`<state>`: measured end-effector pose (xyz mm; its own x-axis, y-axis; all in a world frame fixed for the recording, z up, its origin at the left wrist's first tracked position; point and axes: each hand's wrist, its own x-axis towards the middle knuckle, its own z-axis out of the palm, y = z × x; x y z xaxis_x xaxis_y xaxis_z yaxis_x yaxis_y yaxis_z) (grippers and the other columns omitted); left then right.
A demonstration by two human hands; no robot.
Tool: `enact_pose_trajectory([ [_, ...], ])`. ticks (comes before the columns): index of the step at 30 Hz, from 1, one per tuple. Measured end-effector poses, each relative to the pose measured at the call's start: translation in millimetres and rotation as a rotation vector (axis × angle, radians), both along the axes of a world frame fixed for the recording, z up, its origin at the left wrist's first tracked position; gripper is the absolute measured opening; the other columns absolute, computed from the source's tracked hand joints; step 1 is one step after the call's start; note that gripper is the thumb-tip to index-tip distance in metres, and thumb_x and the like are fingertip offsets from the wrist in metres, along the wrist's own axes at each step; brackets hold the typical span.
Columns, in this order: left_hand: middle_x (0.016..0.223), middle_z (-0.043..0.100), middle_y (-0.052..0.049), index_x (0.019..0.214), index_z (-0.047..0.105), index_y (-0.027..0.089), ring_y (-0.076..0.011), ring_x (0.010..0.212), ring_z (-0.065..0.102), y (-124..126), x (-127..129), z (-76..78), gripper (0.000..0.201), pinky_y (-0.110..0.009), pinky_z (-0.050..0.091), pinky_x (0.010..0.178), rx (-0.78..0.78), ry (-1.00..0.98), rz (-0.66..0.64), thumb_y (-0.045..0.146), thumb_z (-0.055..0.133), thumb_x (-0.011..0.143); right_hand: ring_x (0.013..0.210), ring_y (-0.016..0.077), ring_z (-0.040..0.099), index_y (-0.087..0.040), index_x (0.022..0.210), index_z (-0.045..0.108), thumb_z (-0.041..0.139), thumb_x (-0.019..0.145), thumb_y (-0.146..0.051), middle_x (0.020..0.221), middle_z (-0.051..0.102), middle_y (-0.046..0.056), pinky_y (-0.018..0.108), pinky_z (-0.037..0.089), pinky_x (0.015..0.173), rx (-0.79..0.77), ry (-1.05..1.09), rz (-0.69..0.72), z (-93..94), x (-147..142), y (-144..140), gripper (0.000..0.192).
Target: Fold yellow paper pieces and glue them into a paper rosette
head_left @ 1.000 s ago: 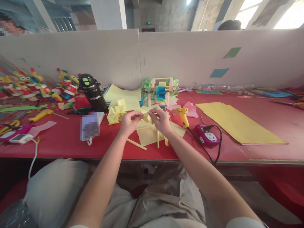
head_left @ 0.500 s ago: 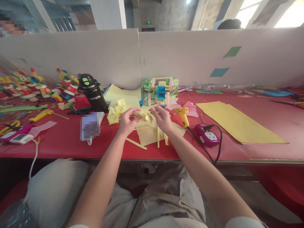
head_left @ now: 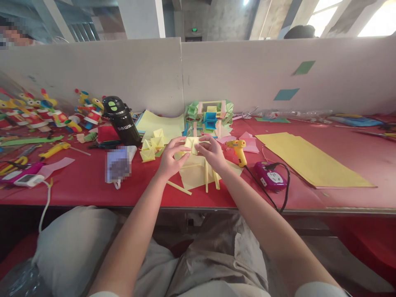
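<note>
The left hand (head_left: 173, 157) and right hand (head_left: 213, 154) have a folded yellow paper piece (head_left: 192, 144) between them, fingers curled and nearly closed on its two sides. Just left of the hands sit folded yellow paper units (head_left: 148, 154), with a black DAWN bottle (head_left: 124, 124) farther left. Nearer the body than the hands, rolled yellow paper sticks (head_left: 206, 179) lie on the red counter (head_left: 139, 194). Right of the hands are a yellow glue gun (head_left: 239, 152) and, farther off, a purple power socket (head_left: 265, 173); a green-and-blue paper model (head_left: 210, 121) stands beyond the hands.

Rightward of the right grip (head_left: 214, 154), glue gun (head_left: 239, 152) and purple socket (head_left: 269, 176) obstruct; tabletop (head_left: 352, 142) past yellow sheets (head_left: 309, 161) lies open.
</note>
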<state>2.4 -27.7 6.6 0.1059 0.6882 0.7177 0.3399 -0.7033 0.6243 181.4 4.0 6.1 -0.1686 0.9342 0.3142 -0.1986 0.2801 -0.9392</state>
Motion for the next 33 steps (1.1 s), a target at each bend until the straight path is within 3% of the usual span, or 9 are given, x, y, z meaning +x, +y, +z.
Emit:
enact_pose_trajectory([
  [2, 0.139, 0.056, -0.012, 0.093, 0.069, 0.019, -0.023, 0.107, 0.067, -0.6, 0.7, -0.1, 0.012, -0.038, 0.057, 0.09, -0.154, -0.121, -0.082, 0.026, 0.07, 0.083, 0.066, 0.0115, 0.06, -0.023, 0.098, 0.054, 0.082, 0.068, -0.049, 0.071, 0.065, -0.005, 0.028, 0.052, 0.068, 0.026, -0.003, 0.009, -2.6, 0.9, 3.1, 0.048],
  [5, 0.126, 0.065, -0.014, 0.101, 0.063, 0.019, -0.0207, 0.097, 0.07, 1.3, 1.1, -0.8, 0.025, -0.034, 0.058, 0.084, -0.279, -0.271, -0.098, 0.031, 0.072, 0.082, 0.073, 0.0151, 0.064, -0.021, 0.097, 0.062, 0.083, 0.068, -0.047, 0.08, 0.07, 0.001, 0.031, 0.053, 0.071, 0.057, -0.054, 0.074, -2.7, 1.1, 3.8, 0.045],
  [9, 0.106, 0.072, -0.01, 0.111, 0.066, 0.019, -0.0205, 0.095, 0.071, 6.3, 0.4, -4.4, 0.034, -0.03, 0.059, 0.08, -0.256, -0.231, -0.026, 0.034, 0.074, 0.081, 0.083, 0.0181, 0.066, -0.02, 0.1, 0.069, 0.078, 0.075, -0.048, 0.09, 0.071, 0.005, 0.035, 0.053, 0.08, 0.132, -0.145, 0.103, -0.2, 0.5, 1.0, 0.039],
  [12, 0.101, 0.074, -0.008, 0.105, 0.07, 0.02, -0.0189, 0.083, 0.072, 7.6, 0.5, -6.3, 0.03, -0.028, 0.06, 0.069, -0.247, -0.213, -0.019, 0.039, 0.072, 0.083, 0.083, 0.0181, 0.065, -0.021, 0.105, 0.067, 0.077, 0.075, -0.049, 0.087, 0.068, 0.003, 0.035, 0.054, 0.079, 0.166, -0.16, 0.049, 0.7, 0.0, -0.8, 0.042],
  [15, 0.097, 0.075, -0.007, 0.1, 0.071, 0.019, -0.0187, 0.078, 0.073, 6.7, 1.1, -6.0, 0.029, -0.027, 0.06, 0.067, -0.211, -0.251, 0.022, 0.041, 0.074, 0.081, 0.085, 0.0183, 0.065, -0.022, 0.095, 0.063, 0.08, 0.071, -0.05, 0.087, 0.065, 0.003, 0.034, 0.055, 0.077, 0.167, -0.126, -0.008, 1.0, -0.6, -1.9, 0.04],
  [19, 0.095, 0.075, -0.007, 0.098, 0.071, 0.019, -0.018, 0.076, 0.073, 5.4, 0.4, -5.4, 0.026, -0.027, 0.06, 0.067, -0.168, -0.217, 0.049, 0.039, 0.074, 0.082, 0.085, 0.0189, 0.065, -0.02, 0.085, 0.063, 0.079, 0.071, -0.054, 0.088, 0.066, 0.005, 0.036, 0.055, 0.081, 0.13, -0.174, 0.001, 1.6, -0.3, -2.2, 0.039],
  [23, 0.098, 0.074, -0.008, 0.098, 0.073, 0.019, -0.0191, 0.086, 0.073, 7.0, -1.5, -8.1, 0.022, -0.029, 0.06, 0.077, -0.107, -0.17, 0.044, 0.036, 0.072, 0.084, 0.085, 0.0182, 0.064, -0.019, 0.085, 0.066, 0.077, 0.072, -0.056, 0.088, 0.067, 0.005, 0.036, 0.054, 0.082, 0.111, -0.23, 0.034, 0.7, 1.0, -1.3, 0.041],
  [33, 0.099, 0.071, -0.008, 0.097, 0.073, 0.019, -0.018, 0.088, 0.07, 6.6, -2.1, -6.1, 0.023, -0.03, 0.059, 0.08, -0.084, -0.101, 0.031, 0.039, 0.071, 0.085, 0.106, 0.0246, 0.062, -0.023, 0.076, 0.072, 0.079, 0.072, -0.056, 0.107, 0.064, 0.009, 0.039, 0.056, 0.088, 0.238, -0.187, -0.015, -1.8, 0.1, -2.4, 0.034],
])
